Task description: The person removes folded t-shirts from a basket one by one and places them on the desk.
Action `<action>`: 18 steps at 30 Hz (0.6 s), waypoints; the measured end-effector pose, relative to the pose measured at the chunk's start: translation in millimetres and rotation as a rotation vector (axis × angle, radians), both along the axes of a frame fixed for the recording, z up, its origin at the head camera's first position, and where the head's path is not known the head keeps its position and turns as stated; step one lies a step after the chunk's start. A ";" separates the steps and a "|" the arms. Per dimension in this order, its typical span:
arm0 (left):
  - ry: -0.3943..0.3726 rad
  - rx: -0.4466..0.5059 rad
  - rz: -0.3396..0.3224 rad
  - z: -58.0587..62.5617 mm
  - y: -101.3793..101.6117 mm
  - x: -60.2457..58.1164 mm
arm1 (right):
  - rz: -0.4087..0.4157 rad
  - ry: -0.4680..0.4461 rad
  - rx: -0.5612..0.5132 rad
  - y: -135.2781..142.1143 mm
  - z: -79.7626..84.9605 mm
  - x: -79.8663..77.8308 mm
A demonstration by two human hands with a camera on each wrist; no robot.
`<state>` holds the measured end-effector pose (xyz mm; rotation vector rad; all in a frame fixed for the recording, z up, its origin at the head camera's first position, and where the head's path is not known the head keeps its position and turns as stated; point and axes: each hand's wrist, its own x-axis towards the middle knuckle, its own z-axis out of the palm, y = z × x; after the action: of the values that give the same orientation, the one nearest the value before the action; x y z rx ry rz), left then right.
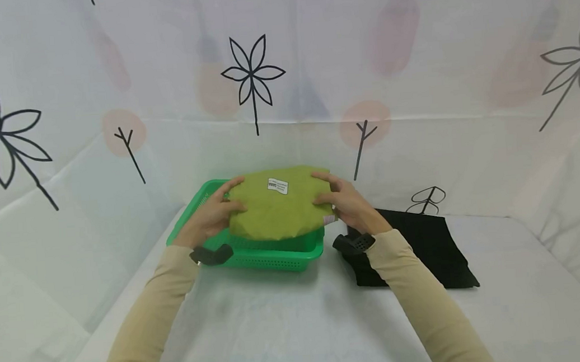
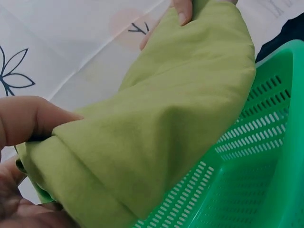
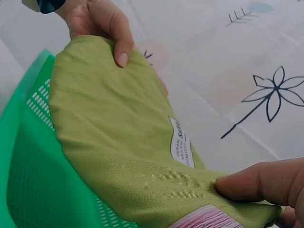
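Note:
Between both hands a folded lime-green cloth (image 1: 277, 210) is held up over a green plastic basket (image 1: 270, 259). The left hand (image 1: 215, 211) pinches its left end, thumb on the near face and fingers behind. At the opposite end the right hand (image 1: 344, 197) grips it the same way, as the right wrist view shows with its thumb pressing the fabric. A white printed label (image 3: 181, 142) shows on the upper part of the cloth, and a pink-and-white patch (image 3: 206, 219) sits near the right thumb. Inside the basket, the slotted wall (image 2: 256, 126) and floor show below the cloth.
A black cloth (image 1: 426, 244) lies flat on the white-covered table (image 1: 270, 328), right of the basket and partly under the right forearm. A white sheet (image 1: 302, 62) with flower drawings hangs behind and along the sides. Dark bands sit on both wrists.

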<state>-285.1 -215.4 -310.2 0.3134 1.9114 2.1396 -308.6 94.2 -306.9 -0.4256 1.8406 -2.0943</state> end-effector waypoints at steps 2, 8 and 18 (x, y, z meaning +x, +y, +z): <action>0.009 -0.001 -0.005 -0.2 1.7 1.6 | -0.003 0.011 0.011 2.8 0.4 2.8; 0.017 0.021 -0.048 -1.0 8.5 6.5 | -0.011 0.050 0.027 11.4 1.2 11.4; 0.024 0.027 -0.127 1.1 19.8 13.8 | -0.044 0.046 0.028 27.6 -0.2 23.5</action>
<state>-271.4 -195.5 -309.2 0.4554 1.8249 2.0888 -285.0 121.8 -307.1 -0.4340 1.9191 -2.1016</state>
